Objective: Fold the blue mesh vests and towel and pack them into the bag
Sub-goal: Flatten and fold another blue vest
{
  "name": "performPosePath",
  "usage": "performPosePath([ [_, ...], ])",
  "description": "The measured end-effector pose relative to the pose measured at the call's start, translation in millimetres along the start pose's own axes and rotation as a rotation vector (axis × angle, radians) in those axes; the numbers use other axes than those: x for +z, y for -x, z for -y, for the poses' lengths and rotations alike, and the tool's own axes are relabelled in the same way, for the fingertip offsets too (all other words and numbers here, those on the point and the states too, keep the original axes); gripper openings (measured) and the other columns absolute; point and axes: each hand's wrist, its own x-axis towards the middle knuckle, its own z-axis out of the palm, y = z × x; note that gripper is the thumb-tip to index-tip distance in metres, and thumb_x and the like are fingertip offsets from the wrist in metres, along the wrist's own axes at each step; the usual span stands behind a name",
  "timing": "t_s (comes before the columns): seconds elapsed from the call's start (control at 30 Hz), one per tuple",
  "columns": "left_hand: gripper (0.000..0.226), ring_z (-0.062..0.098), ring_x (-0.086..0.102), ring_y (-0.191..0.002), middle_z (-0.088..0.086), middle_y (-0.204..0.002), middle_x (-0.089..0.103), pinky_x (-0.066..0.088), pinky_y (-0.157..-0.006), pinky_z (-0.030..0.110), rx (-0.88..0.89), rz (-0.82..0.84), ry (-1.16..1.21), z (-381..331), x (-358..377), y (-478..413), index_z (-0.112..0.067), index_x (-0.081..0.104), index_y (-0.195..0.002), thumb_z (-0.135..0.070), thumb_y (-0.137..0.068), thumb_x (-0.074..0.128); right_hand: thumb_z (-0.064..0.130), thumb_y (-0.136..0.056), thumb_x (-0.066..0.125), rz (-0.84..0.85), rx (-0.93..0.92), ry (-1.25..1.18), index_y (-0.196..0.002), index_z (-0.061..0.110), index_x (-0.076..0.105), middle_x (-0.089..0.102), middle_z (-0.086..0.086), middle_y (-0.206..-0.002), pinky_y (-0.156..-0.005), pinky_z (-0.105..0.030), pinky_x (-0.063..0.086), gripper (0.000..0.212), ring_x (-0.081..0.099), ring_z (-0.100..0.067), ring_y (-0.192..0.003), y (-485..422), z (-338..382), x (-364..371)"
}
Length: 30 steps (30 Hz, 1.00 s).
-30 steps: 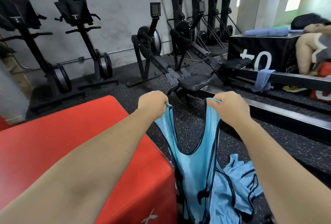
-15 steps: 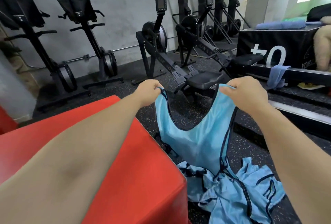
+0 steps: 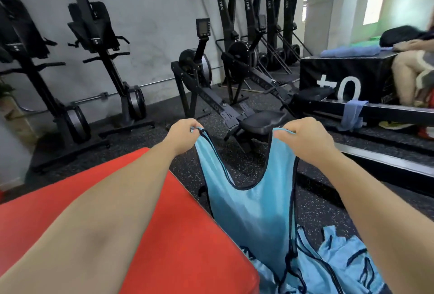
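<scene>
A light blue mesh vest [image 3: 253, 211] with dark trim hangs in front of me by its two shoulder straps. My left hand [image 3: 182, 135] pinches the left strap and my right hand [image 3: 305, 137] grips the right strap, both held out at arm's length. More blue vests [image 3: 338, 263] lie heaped on the dark speckled floor below, partly under the hanging one. A blue-grey towel [image 3: 351, 115] drapes over a rowing machine rail at the right. No bag shows in the head view.
A red padded box [image 3: 176, 235] sits below my left arm. Rowing machines [image 3: 234, 103] and ski machines [image 3: 249, 35] line the wall ahead. A black plyo box [image 3: 338, 75] with folded cloth on top stands at the right, where a person [image 3: 413, 75] sits.
I have spread the vest wider between my hands and lifted it, so it now hangs flatter. The view has tilted up slightly and shows more of the wall.
</scene>
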Motion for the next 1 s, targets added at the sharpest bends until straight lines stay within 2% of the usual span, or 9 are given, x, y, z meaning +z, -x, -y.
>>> performPosePath([
  [0.17, 0.012, 0.012, 0.044, -0.060, 0.000, -0.070, 0.054, 0.032, -0.061, 0.028, -0.015, -0.156, 0.117, 17, -77, 0, -0.011, 0.067, -0.088, -0.009, -0.090, 0.056, 0.020, -0.088, 0.067, -0.058, -0.133, -0.376, -0.056, 0.005, 0.027, 0.018, -0.006, -0.059, -0.051, -0.028, 0.015, 0.054, 0.015, -0.011, -0.053, 4, 73, -13],
  [0.3, 0.016, 0.021, 0.050, -0.076, 0.003, -0.077, 0.057, 0.036, -0.066, 0.028, -0.091, -0.211, 0.097, 57, -130, 54, -0.010, 0.063, -0.075, -0.017, -0.088, 0.057, 0.020, -0.088, 0.068, 0.071, -0.196, -0.579, -0.056, 0.009, 0.028, 0.016, 0.002, -0.055, -0.043, -0.020, 0.013, 0.052, 0.013, -0.007, -0.049, 48, 147, 6],
  [0.4, 0.023, 0.026, 0.051, -0.076, 0.011, -0.078, 0.058, 0.037, -0.058, 0.030, -0.193, -0.099, -0.009, 102, -142, 118, -0.004, 0.060, -0.075, -0.019, -0.090, 0.051, 0.029, -0.090, 0.063, 0.168, -0.256, -0.345, -0.049, 0.020, 0.031, 0.026, 0.002, -0.051, -0.050, -0.031, 0.019, 0.052, 0.028, -0.016, -0.053, 99, 189, 53],
  [0.43, 0.029, 0.029, 0.058, -0.086, 0.016, -0.088, 0.063, 0.042, -0.063, 0.032, -0.207, -0.030, -0.092, 118, -141, 141, -0.003, 0.059, -0.075, -0.026, -0.089, 0.048, 0.034, -0.093, 0.058, 0.167, -0.277, -0.196, -0.057, 0.008, 0.039, 0.039, -0.001, -0.055, -0.053, -0.033, 0.024, 0.048, 0.039, -0.023, -0.059, 121, 202, 73],
  [0.47, 0.031, 0.029, 0.061, -0.105, 0.018, -0.101, 0.066, 0.045, -0.076, 0.033, -0.225, 0.042, -0.181, 137, -139, 161, -0.003, 0.062, -0.079, -0.029, -0.088, 0.048, 0.036, -0.094, 0.056, 0.108, -0.314, -0.050, -0.061, 0.015, 0.060, 0.053, -0.004, -0.063, -0.055, -0.032, 0.028, 0.039, 0.050, -0.027, -0.065, 144, 212, 93],
  [0.53, 0.019, 0.026, 0.049, -0.132, 0.016, -0.124, 0.064, 0.040, -0.101, 0.032, -0.283, 0.150, -0.288, 172, -133, 199, -0.008, 0.069, -0.097, -0.017, -0.090, 0.053, 0.035, -0.081, 0.071, 0.042, -0.373, 0.140, -0.060, 0.015, 0.067, 0.061, -0.004, -0.061, -0.051, -0.027, 0.036, 0.030, 0.061, -0.025, -0.059, 193, 226, 130],
  [0.7, 0.032, 0.024, 0.031, -0.145, 0.015, -0.153, 0.039, 0.034, -0.112, 0.036, -0.261, 0.305, -0.368, 230, -118, 258, -0.039, 0.066, -0.096, -0.010, -0.090, 0.053, 0.029, -0.051, 0.092, 0.107, -0.352, 0.317, -0.050, 0.021, 0.065, 0.053, 0.001, -0.054, -0.067, -0.036, 0.033, 0.028, 0.053, -0.023, -0.058, 259, 235, 190],
  [0.9, 0.034, 0.033, 0.034, -0.142, 0.010, -0.163, 0.013, 0.038, -0.107, 0.042, -0.299, 0.273, -0.578, 266, -155, 254, -0.032, 0.066, -0.113, -0.012, -0.097, 0.044, 0.027, -0.053, 0.087, 0.092, -0.376, 0.257, -0.049, 0.023, 0.062, 0.050, 0.006, -0.047, -0.075, -0.037, 0.028, 0.025, 0.051, -0.020, -0.058, 284, 279, 212],
  [1.0, 0.039, 0.034, 0.028, -0.145, 0.014, -0.163, 0.006, 0.039, -0.108, 0.044, -0.398, 0.395, -0.763, 302, -173, 262, -0.031, 0.062, -0.121, -0.008, -0.097, 0.042, 0.038, -0.057, 0.085, 0.192, -0.444, 0.241, -0.047, 0.023, 0.061, 0.049, 0.010, -0.042, -0.073, -0.038, 0.027, 0.030, 0.050, -0.017, -0.057, 311, 303, 242],
])
